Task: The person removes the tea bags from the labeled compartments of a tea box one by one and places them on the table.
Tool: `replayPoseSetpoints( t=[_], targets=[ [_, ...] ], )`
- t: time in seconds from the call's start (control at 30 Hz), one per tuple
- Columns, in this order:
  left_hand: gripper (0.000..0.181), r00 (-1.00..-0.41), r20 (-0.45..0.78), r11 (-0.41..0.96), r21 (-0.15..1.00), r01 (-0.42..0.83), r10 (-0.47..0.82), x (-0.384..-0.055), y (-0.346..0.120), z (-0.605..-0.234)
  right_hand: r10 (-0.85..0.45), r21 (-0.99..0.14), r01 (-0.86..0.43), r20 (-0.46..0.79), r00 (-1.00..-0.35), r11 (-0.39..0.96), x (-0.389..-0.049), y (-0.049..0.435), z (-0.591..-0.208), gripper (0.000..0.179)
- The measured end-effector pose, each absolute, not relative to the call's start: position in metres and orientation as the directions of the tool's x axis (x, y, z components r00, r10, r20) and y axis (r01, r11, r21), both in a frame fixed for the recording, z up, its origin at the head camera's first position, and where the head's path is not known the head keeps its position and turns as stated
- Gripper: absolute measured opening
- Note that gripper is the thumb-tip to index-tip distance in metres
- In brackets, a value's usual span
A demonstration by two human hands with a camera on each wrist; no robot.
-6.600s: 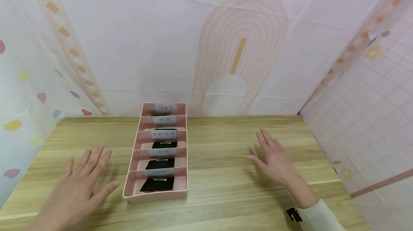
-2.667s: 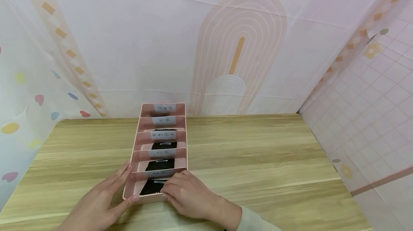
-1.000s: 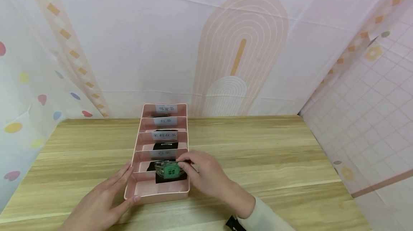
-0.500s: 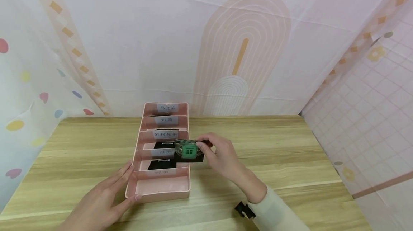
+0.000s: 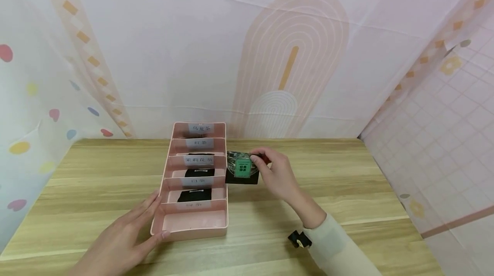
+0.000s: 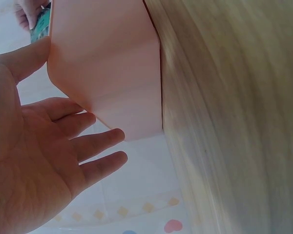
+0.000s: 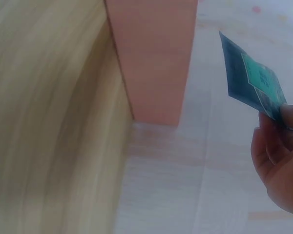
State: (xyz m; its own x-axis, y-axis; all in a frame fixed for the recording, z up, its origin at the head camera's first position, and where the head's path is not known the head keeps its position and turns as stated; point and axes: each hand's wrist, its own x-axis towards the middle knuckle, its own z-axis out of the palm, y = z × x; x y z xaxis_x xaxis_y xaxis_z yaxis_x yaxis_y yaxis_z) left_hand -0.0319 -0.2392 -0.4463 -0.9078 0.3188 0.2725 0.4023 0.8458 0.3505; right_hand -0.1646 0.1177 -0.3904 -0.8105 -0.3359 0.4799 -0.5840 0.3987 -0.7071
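A pink divided box [image 5: 193, 236] with handwritten paper labels stands on the wooden table. My right hand [image 5: 277, 174] pinches a tea bag packet [image 5: 243, 167], black with a green label, by its right edge between thumb and fingers. In the right wrist view the tea bag packet [image 7: 256, 78] is clear of the box's pink wall [image 7: 154, 63]. My left hand [image 5: 119, 237] lies at the box's near left corner, thumb on the front rim and fingers along the left side. Seen from the left wrist, those fingers [image 6: 100, 141] are nearly straight and touch the rim.
Black packets [image 5: 194, 195] lie in the box's middle compartments; the far ones are partly hidden by dividers. The nearest compartment [image 5: 194, 221] shows a bare floor. A patterned cloth wall [image 5: 200, 53] closes off the back. A black strap piece [image 5: 299, 239] hangs by the right sleeve.
Right hand took the tea bag packet from the nearest compartment, lifted it, and carried it right and away, past the box's right side. The left hand came to the box corner earlier and stayed.
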Motion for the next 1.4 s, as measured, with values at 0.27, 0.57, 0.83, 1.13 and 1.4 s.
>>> replayPoseSetpoints(
  t=[0.27,0.57,0.83,1.13,1.4],
  targets=[
    [0.079,-0.889,0.312,0.837,0.335,0.433,0.335,-0.032,-0.24,-0.447,-0.29,-0.763,-0.495,0.405,-0.867,0.417,-0.178,0.127,-0.409,0.012],
    [0.078,-0.898,0.299,0.845,0.337,0.416,0.323,-0.032,-0.24,-0.447,-0.295,-0.799,-0.406,0.298,-0.908,0.443,-0.194,0.136,-0.429,0.014],
    [0.077,-0.899,0.303,0.845,0.342,0.412,0.316,-0.031,-0.239,-0.447,-0.316,-0.802,-0.336,0.194,-0.929,0.495,-0.207,0.138,-0.445,0.011],
    [0.076,-0.907,0.284,0.848,0.347,0.4,0.312,-0.03,-0.239,-0.446,-0.331,-0.798,-0.307,0.143,-0.933,0.518,-0.219,0.133,-0.458,0.007],
    [0.078,-0.898,0.305,0.841,0.348,0.416,0.318,-0.031,-0.239,-0.444,-0.325,-0.762,-0.295,0.117,-0.938,0.577,-0.226,0.133,-0.462,0.005]
  ],
)
